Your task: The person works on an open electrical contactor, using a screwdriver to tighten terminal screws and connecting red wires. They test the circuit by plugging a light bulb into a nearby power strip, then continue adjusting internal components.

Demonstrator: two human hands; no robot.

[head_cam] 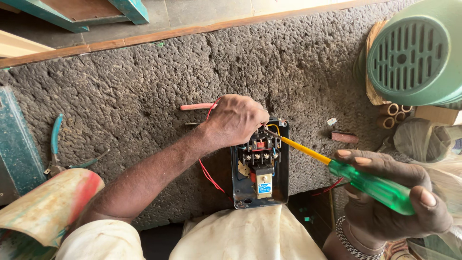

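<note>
— Left hand (237,120) status?

— Curled shut, knuckles up, my fingers pressed onto the top edge of the grey metal switch box (285,168), touching the red wire (208,174) that loops out beneath my wrist. My right hand (391,192) is wrapped around the green-handled screwdriver (337,166), thumb along the handle.

— Its axis and heading?

— Long axis runs diagonally from lower right to upper left; the yellow-sleeved shaft ends with its tip at the terminals by my left fingers.

— Box contents?

— A black contactor block (260,159) with a row of screws, wires and a small labelled part below. The box lies open-faced on the rough mat (144,86), near my lap.

— Surroundings?

— Blue-handled pliers (57,154) well apart at left, a pink stick (196,107) just behind my left hand, a green motor fan cover (414,53) at upper right. Nothing blocks the shaft.
</note>
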